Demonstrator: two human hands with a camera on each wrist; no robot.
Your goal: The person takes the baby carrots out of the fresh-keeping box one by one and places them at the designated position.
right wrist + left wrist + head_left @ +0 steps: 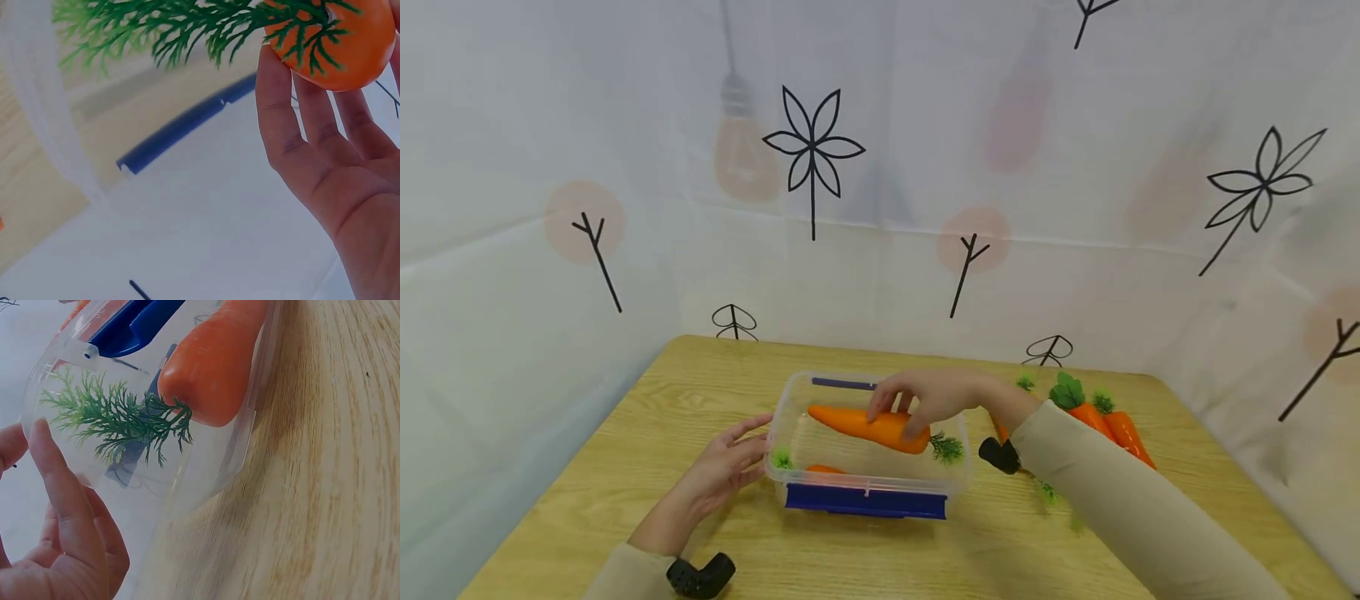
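My right hand (928, 397) grips an orange toy carrot (865, 427) by its thick end, over a clear plastic container (778, 483) with blue side clips. The carrot's frilly green top (187, 28) sticks out past the fingers in the right wrist view. A second carrot (209, 369) lies inside the container, its green leaves (119, 419) showing through the clear wall. At the container's left side, my left hand (726, 467) touches the wall near the rim with its fingers extended.
Several more toy carrots (1126, 433) with green tops lie on the wooden table (715, 375) to the right, partly hidden behind the right sleeve (1120, 492). A white printed curtain (880, 275) hangs behind the table and along its sides.
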